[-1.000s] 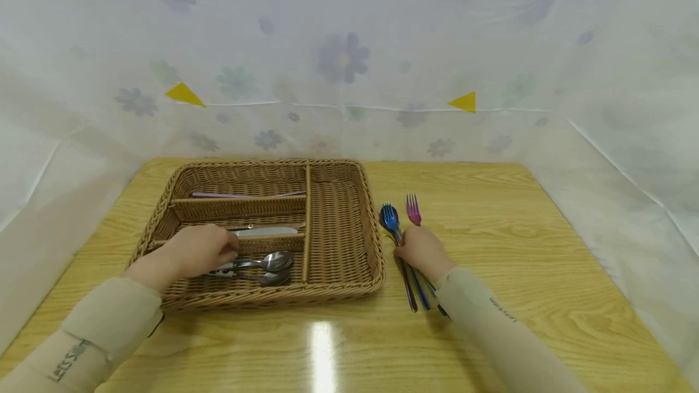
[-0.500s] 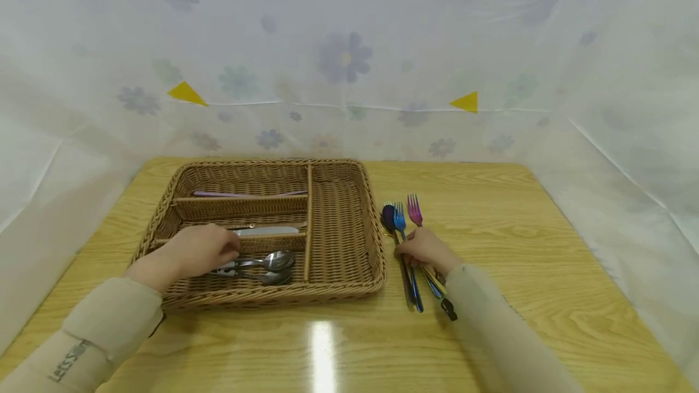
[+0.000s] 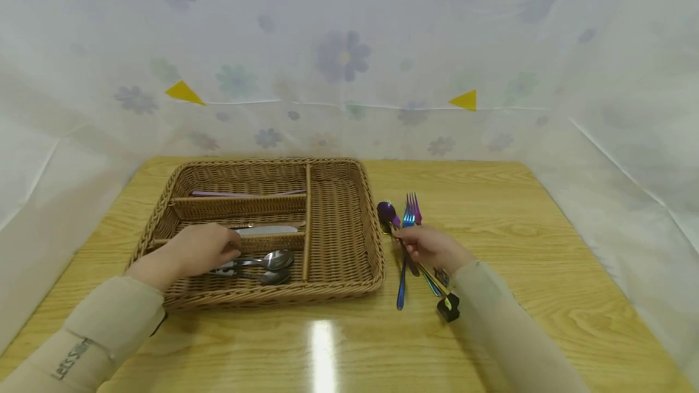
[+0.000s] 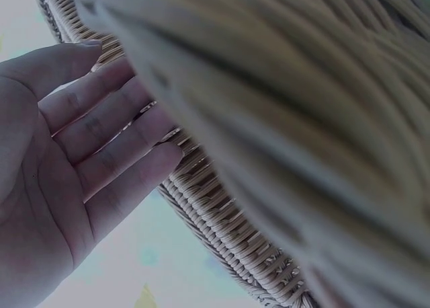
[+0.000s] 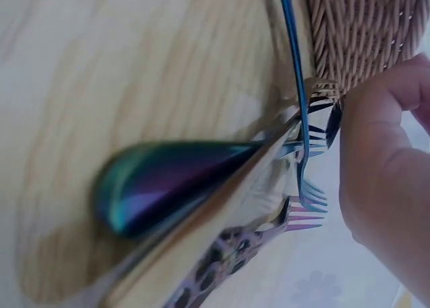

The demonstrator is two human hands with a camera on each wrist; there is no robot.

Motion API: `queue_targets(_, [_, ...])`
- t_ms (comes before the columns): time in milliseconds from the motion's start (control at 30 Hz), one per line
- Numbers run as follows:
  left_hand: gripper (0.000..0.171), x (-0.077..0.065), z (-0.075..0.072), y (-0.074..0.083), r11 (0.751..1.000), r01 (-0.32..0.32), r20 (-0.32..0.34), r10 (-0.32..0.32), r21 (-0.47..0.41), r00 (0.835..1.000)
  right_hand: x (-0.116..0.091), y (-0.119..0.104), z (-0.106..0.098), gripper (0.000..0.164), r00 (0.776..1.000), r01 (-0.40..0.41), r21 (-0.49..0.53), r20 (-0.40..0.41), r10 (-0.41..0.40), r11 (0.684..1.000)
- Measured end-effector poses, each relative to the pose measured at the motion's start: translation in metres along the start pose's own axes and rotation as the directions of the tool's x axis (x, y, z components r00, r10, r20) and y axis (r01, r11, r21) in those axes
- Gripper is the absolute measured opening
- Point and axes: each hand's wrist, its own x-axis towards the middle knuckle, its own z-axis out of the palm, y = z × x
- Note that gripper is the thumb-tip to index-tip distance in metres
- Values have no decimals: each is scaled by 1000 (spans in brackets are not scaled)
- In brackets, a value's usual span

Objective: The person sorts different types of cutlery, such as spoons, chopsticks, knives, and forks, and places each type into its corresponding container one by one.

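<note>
My left hand [image 3: 199, 249] hovers over the front-left compartment of the wicker basket [image 3: 341, 288], its fingers fairly straight and holding nothing in the left wrist view. Beneath it lie metal spoons [image 3: 278, 259]. On the table right of the basket, my right hand [image 3: 437, 248] pinches a dark purple spoon [image 3: 386, 211] near its neck. Against that spoon lies a blue fork [image 3: 408, 218], and a purple fork [image 3: 417, 208] is just behind. Handles spread under the hand, including a gold one with a black end [image 3: 449, 307]. In the right wrist view, a blurred rainbow handle [image 5: 168, 183] looms close.
Dividers split the basket into several compartments. A knife [image 3: 267, 230] lies in the middle-left one and purple chopstick-like sticks [image 3: 224, 194] in the back-left one. The right compartment [image 3: 335, 229] shows bare weave. White floral cloth [image 3: 344, 126] encloses the wooden table [image 3: 475, 193].
My right hand has shifted slightly right. The blue fork's head swung right beside the purple fork, while the dark spoon's handle end swung right. More of the black-ended gold handle shows. The left hand stayed still.
</note>
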Motion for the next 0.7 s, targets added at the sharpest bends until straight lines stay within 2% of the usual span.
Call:
queue_targets(100, [16,0,0,0,1000,-5,-8,5,4,1000,-1,-2,1,17,999,26,47,-27,-25,999])
queue_targets(233, [16,0,-2,1,1000,-10,-26,10,5,1000,-2,-3,3,16,997,66,114,-34,-62,991])
queue_targets(400, [18,0,-5,5,1000,-10,-40,10,-2,999,-4,-4,3,16,995,86,58,-49,-83,995])
queue_targets(567, [19,0,-7,9,1000,-20,-43,20,-5,999,-7,-5,3,28,994,78,37,-79,-75,996])
queue_targets(700, [19,0,-7,10,1000,-28,-57,29,5,998,-9,-6,3,19,995,70,45,-76,-66,997])
